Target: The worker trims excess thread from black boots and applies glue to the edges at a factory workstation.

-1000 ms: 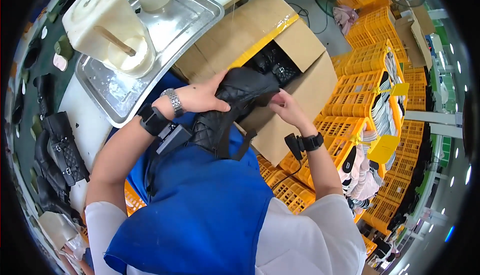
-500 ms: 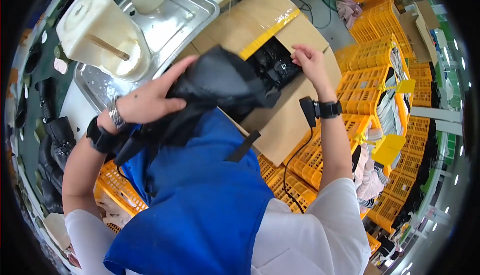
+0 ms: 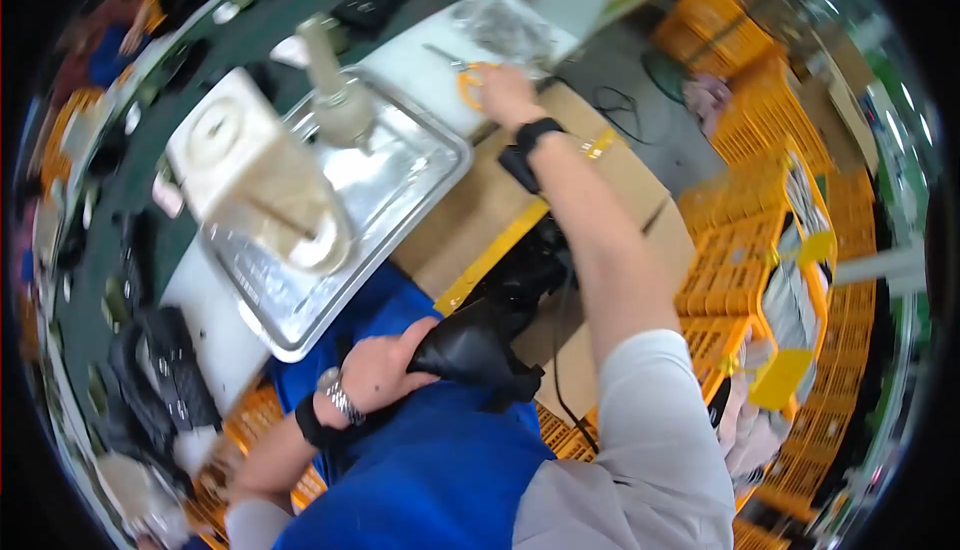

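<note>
My left hand (image 3: pixel 385 370) grips a black leather piece, which looks like a boot upper (image 3: pixel 475 350), in front of my blue apron. Its far end lies against the opening of a cardboard box (image 3: pixel 440 240). Stretched out over the box, my right hand (image 3: pixel 508 96) has its fingers curled at the orange handles of a pair of scissors (image 3: pixel 466 86) on the white table. The fingertips are partly hidden and a little blurred. Inside the box lie more black shiny pieces (image 3: pixel 520 275).
A metal tray (image 3: pixel 405 190) holds a cut-open white plastic jug (image 3: pixel 250 170) with a stick in it and a cloudy bottle (image 3: pixel 340 105). Crumpled clear plastic (image 3: pixel 505 25) lies by the scissors. Yellow crates (image 3: pixel 735 260) stand at the right. On the left, a green conveyor (image 3: pixel 235 45) carries black pieces.
My right hand has left the box opening and reached forward to the scissors. My left hand has lowered the black upper toward my apron. The view has shifted, bringing more table into sight.
</note>
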### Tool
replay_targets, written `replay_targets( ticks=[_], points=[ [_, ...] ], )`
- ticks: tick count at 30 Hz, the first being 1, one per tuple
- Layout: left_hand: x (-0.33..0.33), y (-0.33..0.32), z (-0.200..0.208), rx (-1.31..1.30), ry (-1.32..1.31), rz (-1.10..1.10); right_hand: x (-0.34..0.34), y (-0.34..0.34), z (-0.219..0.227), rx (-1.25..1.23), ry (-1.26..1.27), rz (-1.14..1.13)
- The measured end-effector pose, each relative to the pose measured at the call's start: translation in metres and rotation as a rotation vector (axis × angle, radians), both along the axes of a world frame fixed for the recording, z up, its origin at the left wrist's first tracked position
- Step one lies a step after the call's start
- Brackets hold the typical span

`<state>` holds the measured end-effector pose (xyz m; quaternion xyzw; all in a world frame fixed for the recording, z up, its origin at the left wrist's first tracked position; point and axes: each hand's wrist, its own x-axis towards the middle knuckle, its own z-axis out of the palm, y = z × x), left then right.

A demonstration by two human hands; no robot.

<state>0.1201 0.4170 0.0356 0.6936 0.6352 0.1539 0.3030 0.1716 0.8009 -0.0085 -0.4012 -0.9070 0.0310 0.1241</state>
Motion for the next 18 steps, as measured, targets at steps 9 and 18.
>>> replay_targets(
  ticks=[9,18],
  points=[
    [-0.006,0.001,0.01,0.046,-0.032,0.113,0.051,-0.001,-0.021,-0.484,0.253,-0.179],
    [-0.024,0.022,0.009,0.052,-0.16,0.167,0.275,-0.191,-0.015,-1.188,1.205,-0.155]
  ],
)
